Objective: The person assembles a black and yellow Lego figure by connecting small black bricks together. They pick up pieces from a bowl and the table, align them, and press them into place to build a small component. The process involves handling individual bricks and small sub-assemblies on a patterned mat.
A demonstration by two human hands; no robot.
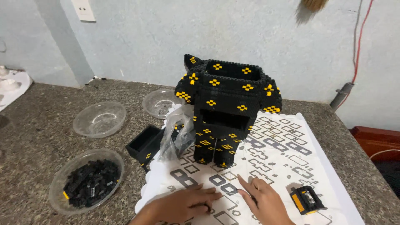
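A: What is touched by the hands?

B: The patterned mat (287,154) on the desk (37,137) is pressed by both. Left hand (183,205) lies flat, fingers (210,194) spread, nothing gripped. Right hand (266,201) likewise, forefinger extended.

A: Surroundings?

B: A black-and-yellow brick figure (227,110) stands behind; a small brick block (307,200) right; a bowl of black bricks (87,181) left.

A white mat (291,166) printed with grey rectangular outlines lies flat on the speckled stone counter in the lower middle and right of the frame, its left edge scalloped. The left hand (183,205) and right hand (266,202) rest palm-down on its near part at the bottom centre, fingertips close together.
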